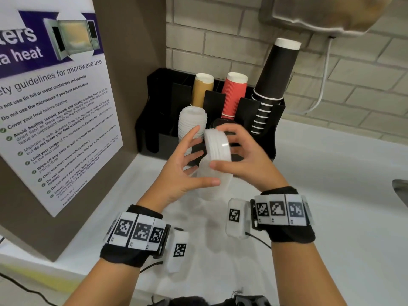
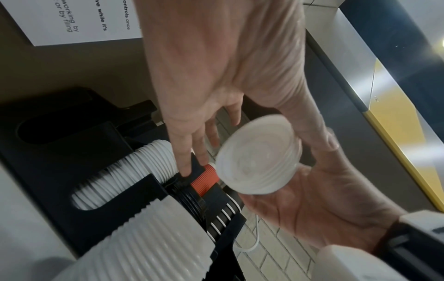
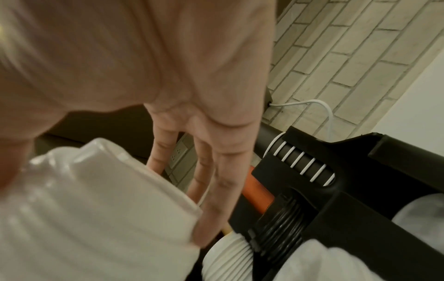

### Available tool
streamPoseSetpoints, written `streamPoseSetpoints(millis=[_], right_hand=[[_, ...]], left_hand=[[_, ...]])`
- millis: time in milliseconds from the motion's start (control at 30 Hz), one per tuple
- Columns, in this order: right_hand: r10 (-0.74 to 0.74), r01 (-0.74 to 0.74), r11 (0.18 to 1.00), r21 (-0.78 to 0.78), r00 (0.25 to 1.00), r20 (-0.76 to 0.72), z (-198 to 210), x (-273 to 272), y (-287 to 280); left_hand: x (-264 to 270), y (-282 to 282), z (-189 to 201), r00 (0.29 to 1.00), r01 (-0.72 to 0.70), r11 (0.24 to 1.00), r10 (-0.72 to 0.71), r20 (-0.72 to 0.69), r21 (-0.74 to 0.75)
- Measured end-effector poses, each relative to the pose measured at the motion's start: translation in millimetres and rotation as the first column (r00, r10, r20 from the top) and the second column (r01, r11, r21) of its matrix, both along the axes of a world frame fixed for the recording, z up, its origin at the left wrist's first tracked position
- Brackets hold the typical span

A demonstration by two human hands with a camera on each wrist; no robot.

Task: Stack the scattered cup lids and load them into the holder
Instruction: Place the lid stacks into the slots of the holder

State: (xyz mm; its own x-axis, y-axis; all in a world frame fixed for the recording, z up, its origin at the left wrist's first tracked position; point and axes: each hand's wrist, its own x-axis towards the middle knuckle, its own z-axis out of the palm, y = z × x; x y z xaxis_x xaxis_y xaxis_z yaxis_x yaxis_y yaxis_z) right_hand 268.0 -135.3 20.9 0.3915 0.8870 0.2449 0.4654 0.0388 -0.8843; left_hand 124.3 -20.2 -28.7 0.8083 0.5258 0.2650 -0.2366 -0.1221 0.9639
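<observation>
Head view: right hand (image 1: 242, 160) pinches the white lid stack (image 1: 217, 146) on edge, left hand (image 1: 187, 166) spread beside it, stack axis level, just before the black holder (image 1: 154, 102) at the surface's rear edge.

Glossy white ridged plastic lid stack (image 1: 217, 146); matt black plastic holder (image 1: 268, 120); behind it, ribbed red paper cup (image 1: 234, 96), rough pale brick wall (image 1: 220, 40).

White counter (image 1: 331, 195) against a brick wall.
A black holder (image 1: 260, 138) stands on it at the far left, beside a brown panel.
</observation>
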Motion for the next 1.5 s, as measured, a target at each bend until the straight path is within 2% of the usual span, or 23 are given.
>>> streamPoseSetpoints(millis=[67, 167, 267, 400, 533, 733, 933, 1167, 1267, 1400, 1500], right_hand=[[-0.139, 0.138, 0.987, 0.077, 0.99, 0.002, 3.4, 20.8, 0.3], [-0.392, 0.377, 0.913, 0.159, 0.917, 0.079, 8.3, 65.7, 1.2], [-0.489, 0.494, 0.868, 0.039, 0.84, 0.236, 2.3, 107.2, 4.0], [-0.386, 0.513, 0.829, -0.224, 0.814, 0.434, -13.6, 135.6, 11.4], [-0.225, 0.521, 0.771, -0.367, 0.761, 0.608, -17.3, 143.1, 21.8], [0.056, 0.536, 0.649, -0.54, 0.674, 0.737, -30.6, 140.2, 37.0], [0.21, 0.592, 0.571, -0.569, 0.565, 0.798, -48.8, 137.7, 44.7], [0.293, 0.655, 0.546, -0.523, 0.436, 0.851, -59.0, 135.5, 45.3], [0.317, 0.642, 0.529, -0.555, 0.457, 0.831, -57.8, 136.2, 43.7], [0.182, 0.622, 0.591, -0.514, 0.518, 0.836, -58.6, 131.9, 41.1], [0.166, 0.636, 0.596, -0.491, 0.5, 0.85, -61.3, 122.1, 39.0]], left_hand=[[-2.1, 2.1, 0.5, 0.999, -0.048, 0.999, 0.048, -0.012, -0.007], [-5.7, 6.2, 0.5, 0.99, -0.138, 0.99, 0.138, -0.025, -0.001], [-6.9, 11.3, -1.9, 0.978, -0.206, 0.978, 0.206, -0.022, 0.016], [-7.5, 15.9, -7.2, 0.972, -0.232, 0.972, 0.233, -0.037, 0.041], [-6.6, 18.1, -9.6, 0.969, -0.241, 0.97, 0.243, -0.043, 0.033], [-6.9, 20.5, -8.3, 0.966, -0.251, 0.967, 0.253, -0.052, 0.042], [-8.8, 23.2, -8.5, 0.966, -0.248, 0.968, 0.25, -0.06, 0.051], [-8.3, 23.6, -10.3, 0.966, -0.245, 0.968, 0.248, -0.068, 0.05], [-8.1, 23.6, -10.5, 0.966, -0.249, 0.968, 0.251, -0.062, 0.046], [-7.0, 23.9, -10.1, 0.965, -0.25, 0.967, 0.253, -0.074, 0.045], [-5.7, 23.3, -9.5, 0.967, -0.242, 0.97, 0.244, -0.074, 0.037]])
